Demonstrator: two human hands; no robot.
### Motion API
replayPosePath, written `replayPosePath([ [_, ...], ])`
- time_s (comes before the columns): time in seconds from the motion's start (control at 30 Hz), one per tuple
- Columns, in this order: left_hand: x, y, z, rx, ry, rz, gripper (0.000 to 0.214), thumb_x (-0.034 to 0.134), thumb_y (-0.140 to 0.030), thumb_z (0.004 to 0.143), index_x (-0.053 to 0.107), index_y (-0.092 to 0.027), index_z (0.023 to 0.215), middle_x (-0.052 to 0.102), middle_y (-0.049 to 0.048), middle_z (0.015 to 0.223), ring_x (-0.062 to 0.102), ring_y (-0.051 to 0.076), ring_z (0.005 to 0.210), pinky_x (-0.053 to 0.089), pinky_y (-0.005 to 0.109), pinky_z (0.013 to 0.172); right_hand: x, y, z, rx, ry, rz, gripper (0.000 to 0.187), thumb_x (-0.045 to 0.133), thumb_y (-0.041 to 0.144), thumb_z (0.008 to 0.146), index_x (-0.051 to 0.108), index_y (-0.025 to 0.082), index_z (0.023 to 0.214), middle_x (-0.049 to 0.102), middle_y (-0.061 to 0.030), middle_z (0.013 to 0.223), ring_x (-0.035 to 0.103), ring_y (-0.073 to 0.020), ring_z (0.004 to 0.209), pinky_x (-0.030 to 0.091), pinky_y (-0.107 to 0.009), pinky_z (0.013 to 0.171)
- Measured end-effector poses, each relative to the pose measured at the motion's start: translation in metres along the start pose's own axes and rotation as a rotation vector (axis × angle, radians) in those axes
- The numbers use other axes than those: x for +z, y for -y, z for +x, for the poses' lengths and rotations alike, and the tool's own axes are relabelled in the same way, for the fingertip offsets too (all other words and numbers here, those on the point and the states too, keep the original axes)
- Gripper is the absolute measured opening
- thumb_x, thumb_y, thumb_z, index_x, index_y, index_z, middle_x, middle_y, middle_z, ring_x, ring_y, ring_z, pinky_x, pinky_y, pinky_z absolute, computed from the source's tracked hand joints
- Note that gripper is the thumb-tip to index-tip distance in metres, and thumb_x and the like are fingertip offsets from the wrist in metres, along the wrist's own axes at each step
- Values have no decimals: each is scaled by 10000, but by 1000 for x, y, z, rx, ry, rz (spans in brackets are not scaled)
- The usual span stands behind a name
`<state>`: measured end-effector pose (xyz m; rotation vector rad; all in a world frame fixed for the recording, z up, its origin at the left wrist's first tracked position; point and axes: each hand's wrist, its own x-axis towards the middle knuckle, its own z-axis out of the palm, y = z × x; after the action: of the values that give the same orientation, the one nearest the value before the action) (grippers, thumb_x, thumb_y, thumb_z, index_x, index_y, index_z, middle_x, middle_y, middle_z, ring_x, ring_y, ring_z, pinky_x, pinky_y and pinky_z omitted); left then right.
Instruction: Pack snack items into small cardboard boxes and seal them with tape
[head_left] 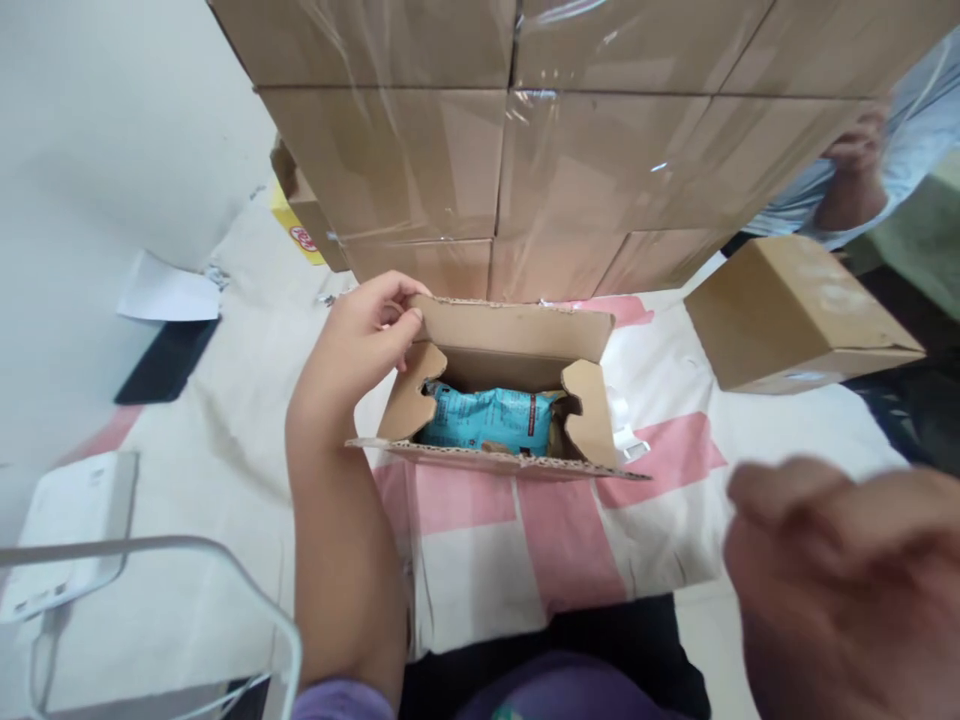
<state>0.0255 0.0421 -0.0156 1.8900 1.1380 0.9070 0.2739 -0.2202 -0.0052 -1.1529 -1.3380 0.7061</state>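
- Cardboard box [514, 325], plain brown, stands with its top open on a white and pink cloth [574, 550], near the middle of the view and in front of the person
- Its back flap is raised, its front flap reaches out toward the person, and the two notched side flaps stand at either end; the cut edges look rough and ridged
- Inside lies a shiny teal packet [491, 415], wrinkled, with small dark print and a dark label strip near its right end
- Left hand [367, 325] grips the left corner of the back flap, thumb on the near face and fingers curled around the edge, so little gap is left between them
- Right hand [847, 560] is off to the lower right, well apart from the box; its fingers look bent but blurred, and I cannot tell how far open they are or whether they hold anything
- Behind the box rises a wrapped stack of cartons [427, 160], close to the back flap, so room there is tight
- Left end of the front flap comes right beside the left forearm
- To the right, cloth shows between the box and a closed carton [795, 320]; more cloth lies toward the right hand and along the near side
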Motion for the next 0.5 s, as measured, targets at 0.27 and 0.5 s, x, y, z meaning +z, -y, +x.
replayPosePath([
  [0.27,12,1,8,-15,-150,-43,172,537,-149,701,628,-216,831,576,-25,715,543,114,543,456,214,461,36,-103,87,-294,38,-238,142,571,361,996,636,269,1082,692,-60,956,674,-277,970,501,-549,986],
  [0.5,-6,-2,-1,-22,-13,-155,39,650,-171,769,627,-188,796,637,-16,721,647,146,699,539,285,686,23,-115,86,-305,-61,-131,118,612,250,952,605,287,1064,661,-21,863,690,-255,919,491,-577,1041],
])
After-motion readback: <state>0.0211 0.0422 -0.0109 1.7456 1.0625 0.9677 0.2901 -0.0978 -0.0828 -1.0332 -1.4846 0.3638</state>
